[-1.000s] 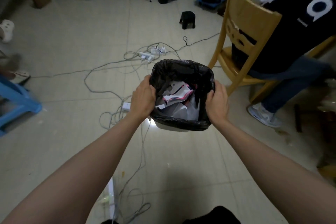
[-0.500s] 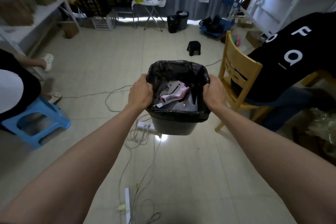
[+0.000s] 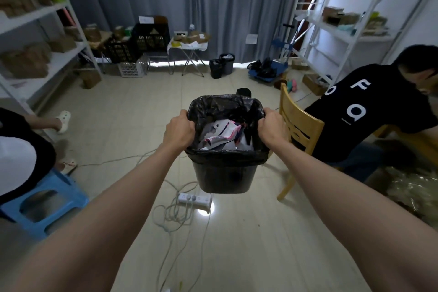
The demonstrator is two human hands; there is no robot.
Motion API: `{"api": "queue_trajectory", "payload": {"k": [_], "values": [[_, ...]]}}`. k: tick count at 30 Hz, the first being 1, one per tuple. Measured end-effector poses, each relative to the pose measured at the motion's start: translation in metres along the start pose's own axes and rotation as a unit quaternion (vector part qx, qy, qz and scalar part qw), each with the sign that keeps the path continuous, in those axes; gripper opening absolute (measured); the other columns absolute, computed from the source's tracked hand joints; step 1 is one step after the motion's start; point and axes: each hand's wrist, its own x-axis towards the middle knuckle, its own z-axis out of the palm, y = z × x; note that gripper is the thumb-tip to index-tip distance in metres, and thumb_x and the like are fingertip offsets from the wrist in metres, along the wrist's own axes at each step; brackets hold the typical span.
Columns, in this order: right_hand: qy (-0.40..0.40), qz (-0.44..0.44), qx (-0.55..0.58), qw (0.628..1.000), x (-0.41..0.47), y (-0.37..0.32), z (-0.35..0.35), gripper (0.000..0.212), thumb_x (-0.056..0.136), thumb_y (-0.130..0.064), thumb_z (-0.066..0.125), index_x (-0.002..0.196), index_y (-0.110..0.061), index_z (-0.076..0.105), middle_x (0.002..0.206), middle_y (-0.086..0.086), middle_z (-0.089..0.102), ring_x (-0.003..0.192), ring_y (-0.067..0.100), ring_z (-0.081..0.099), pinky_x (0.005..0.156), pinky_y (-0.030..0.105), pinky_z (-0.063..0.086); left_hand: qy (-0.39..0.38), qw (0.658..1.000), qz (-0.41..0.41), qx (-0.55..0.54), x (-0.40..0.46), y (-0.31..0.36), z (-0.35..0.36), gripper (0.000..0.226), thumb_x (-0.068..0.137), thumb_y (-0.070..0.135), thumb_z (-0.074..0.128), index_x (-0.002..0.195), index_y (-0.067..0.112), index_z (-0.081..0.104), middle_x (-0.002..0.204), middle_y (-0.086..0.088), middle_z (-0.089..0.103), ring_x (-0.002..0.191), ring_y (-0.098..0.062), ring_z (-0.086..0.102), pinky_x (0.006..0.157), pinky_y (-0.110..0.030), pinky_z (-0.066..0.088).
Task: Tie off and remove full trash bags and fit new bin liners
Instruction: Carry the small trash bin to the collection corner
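A small black bin hangs in the air above the floor, held out in front of me. A black liner is folded over its rim, and crumpled white and pink paper waste fills it. My left hand grips the left rim, fingers curled over the edge. My right hand grips the right rim the same way.
A power strip and loose cables lie on the tiled floor below the bin. A wooden chair with a seated person is at right. A blue stool with another person is at left. Two dark bins stand by the far curtain.
Both hands have lifted the bin higher off the floor. My view has tilted up, so the far wall, shelves and both seated people now show.
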Motion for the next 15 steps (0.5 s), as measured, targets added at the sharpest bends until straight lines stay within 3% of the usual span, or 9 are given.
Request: {"api": "queue_trajectory", "payload": {"k": [8, 15], "values": [[0.000, 0.005, 0.000, 1.000, 0.070, -0.013, 0.005, 0.031, 0.093, -0.006, 0.042, 0.119, -0.005, 0.059, 0.118, 0.015, 0.060, 0.104, 0.035, 0.059, 0.087, 0.046, 0.050, -0.006, 1.000, 0.008, 0.018, 0.070, 0.020, -0.004, 0.031, 0.094, 0.018, 0.040, 0.120, 0.006, 0.050, 0.116, -0.026, 0.060, 0.104, -0.044, 0.055, 0.075, -0.039, 0.036], [0.002, -0.006, -0.002, 1.000, 0.192, -0.001, 0.030, 0.026, 0.093, -0.006, 0.040, 0.112, -0.005, 0.058, 0.114, 0.017, 0.059, 0.101, 0.036, 0.057, 0.081, 0.041, 0.043, 0.003, 1.000, 0.006, 0.015, 0.181, 0.053, 0.036, 0.028, 0.093, 0.015, 0.040, 0.117, 0.005, 0.050, 0.111, -0.025, 0.061, 0.098, -0.042, 0.055, 0.072, -0.039, 0.036]]}}
